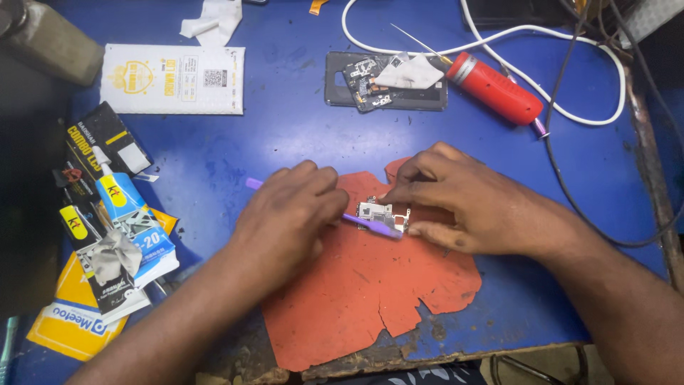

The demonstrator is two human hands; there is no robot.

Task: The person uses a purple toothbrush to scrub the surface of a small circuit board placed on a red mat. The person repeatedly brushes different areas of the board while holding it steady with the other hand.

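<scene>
Blue worktop [285, 135], worn at the near edge, under a torn orange mat [370, 285]. Left hand [288, 217] closed on a purple brush [374, 225]; right hand [470, 203] pinching a small circuit board [381, 212] on the mat. Brush handle mostly hidden.

A purple brush [370, 225] lies across a silver circuit board [382, 213] on an orange-red mat [370, 285]. The table [285, 135] is blue. At far right lie a red tool [495, 88] and a white cable [584, 107].
</scene>
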